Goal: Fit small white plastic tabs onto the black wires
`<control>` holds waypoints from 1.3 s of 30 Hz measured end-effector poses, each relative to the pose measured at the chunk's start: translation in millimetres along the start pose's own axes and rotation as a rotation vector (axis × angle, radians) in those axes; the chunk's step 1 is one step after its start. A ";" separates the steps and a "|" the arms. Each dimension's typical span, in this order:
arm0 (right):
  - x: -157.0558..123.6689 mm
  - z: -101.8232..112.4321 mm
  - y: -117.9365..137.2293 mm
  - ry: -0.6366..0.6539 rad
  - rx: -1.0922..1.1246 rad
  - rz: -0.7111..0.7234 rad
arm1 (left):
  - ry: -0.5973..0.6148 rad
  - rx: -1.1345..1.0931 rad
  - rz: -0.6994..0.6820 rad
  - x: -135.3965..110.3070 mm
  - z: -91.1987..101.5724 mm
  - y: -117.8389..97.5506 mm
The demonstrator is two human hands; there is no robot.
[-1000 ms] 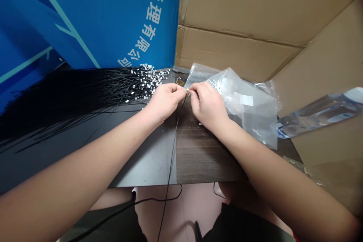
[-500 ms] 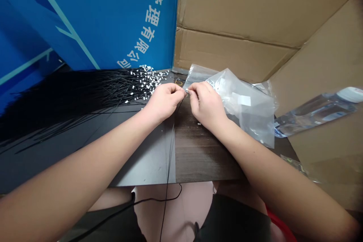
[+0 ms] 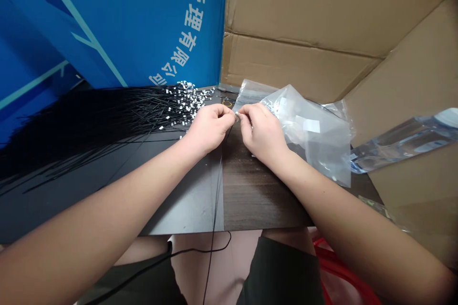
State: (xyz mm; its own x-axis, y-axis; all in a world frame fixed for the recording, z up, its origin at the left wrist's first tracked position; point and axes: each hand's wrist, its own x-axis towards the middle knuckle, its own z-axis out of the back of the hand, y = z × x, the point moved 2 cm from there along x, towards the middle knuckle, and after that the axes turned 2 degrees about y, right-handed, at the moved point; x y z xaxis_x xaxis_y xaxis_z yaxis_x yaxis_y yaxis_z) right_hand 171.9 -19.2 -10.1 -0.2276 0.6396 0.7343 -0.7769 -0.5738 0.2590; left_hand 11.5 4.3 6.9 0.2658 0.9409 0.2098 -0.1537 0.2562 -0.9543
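My left hand (image 3: 210, 127) is closed in a pinch on a thin black wire (image 3: 216, 195), which runs down over the table's front edge. Its fingertips almost meet those of my right hand (image 3: 263, 129), also pinched. Between them shows a small white connector (image 3: 236, 114), at my right fingertips; its fine detail is too small to make out. Left of my hands lies a large bundle of black wires (image 3: 89, 116), many tipped with white connectors (image 3: 186, 100). Beside my right hand is a clear plastic bag (image 3: 327, 152) with small white pieces inside.
A water bottle (image 3: 404, 140) lies tilted at the right. Blue printed board (image 3: 143, 19) and cardboard (image 3: 304, 5) wall in the back. The table has a grey mat (image 3: 179, 209) beside dark wood (image 3: 265, 200). A black cable (image 3: 186, 251) hangs below the edge.
My hands stay pinched together in nearly the same place. The whole view has shifted slightly, and my right leg has moved left, so more of a red thing shows below.
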 end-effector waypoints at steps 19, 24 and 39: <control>1.1 2.0 0.0 -0.027 -0.002 -0.018 | 0.046 -0.056 0.057 -1.0 -3.0 -1.7; 0.9 1.6 0.9 -0.027 -0.008 -0.011 | 0.056 -0.075 0.042 -1.3 -3.1 0.4; 0.7 2.0 3.4 -0.015 0.036 -0.035 | 0.032 -0.216 0.091 0.2 -4.4 4.0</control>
State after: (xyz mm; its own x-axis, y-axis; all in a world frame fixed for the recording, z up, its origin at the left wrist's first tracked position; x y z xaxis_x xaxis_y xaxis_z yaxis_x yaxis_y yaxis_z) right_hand 170.2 -21.8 -7.5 -0.1913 0.6520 0.7337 -0.7625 -0.5694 0.3072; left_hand 15.1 4.6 2.1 0.2908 0.9496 0.1170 0.0279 0.1139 -0.9931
